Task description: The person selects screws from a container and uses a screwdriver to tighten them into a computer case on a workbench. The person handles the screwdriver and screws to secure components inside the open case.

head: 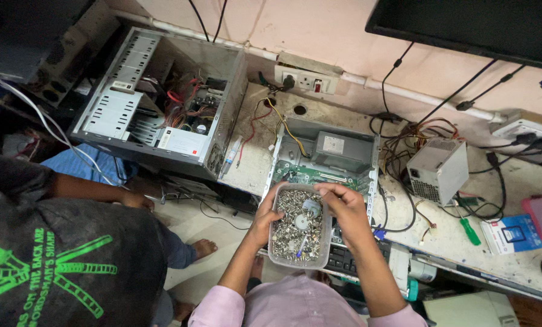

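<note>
Your left hand [265, 219] grips the left wall of a clear rectangular plastic tub filled with small silver screws and metal bits [299, 229], fingers wrapped around its side so the tub stays level in the air in front of your chest. Your right hand [342, 204] hovers over the tub's far right corner, fingertips pinched together just above the screws; whether they hold a screw is too small to tell.

The tub hangs above the near edge of a dusty, pale counter [256, 160], just in front of an open grey desktop computer lying flat with its green circuit board showing [328, 158]. A larger open grey computer case [162, 100] leans to the left. A grey boxy power supply [438, 169] sits to the right among tangled black cables, with a green-handled screwdriver [469, 230] nearby.

Another person in a dark shirt with green print [59, 266] stands close on your left, so open room is tight there.
</note>
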